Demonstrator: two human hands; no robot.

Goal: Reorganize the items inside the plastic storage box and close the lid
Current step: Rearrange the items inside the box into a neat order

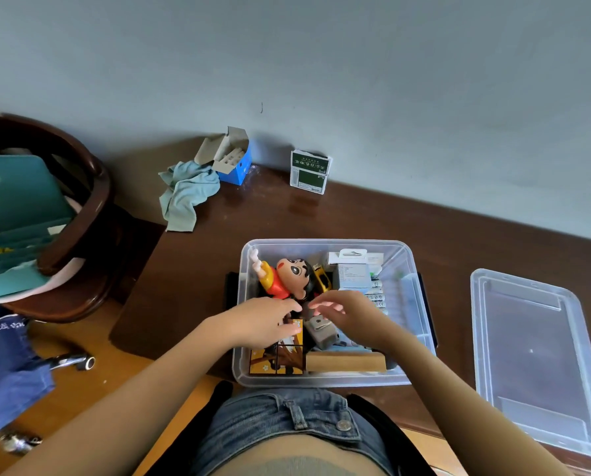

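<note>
From the head camera, a clear plastic storage box (pixel 328 247) sits open on the dark wooden table (pixel 424 228), close to the person's waist, its long axis running left to right across the view. Its lid (pixel 534 359) lies flat just to the right, apart from the box, long axis running from near edge to far.

Both hands reach into the box. The left hand (pixel 266 321) rests with relaxed fingers on a yellow picture box (pixel 276 364); the right hand (pixel 352 312) hovers, fingers loosely spread, holding nothing. A cartoon figure (pixel 287 278) lies tilted, its raised arm pointing to the far left corner.
</note>
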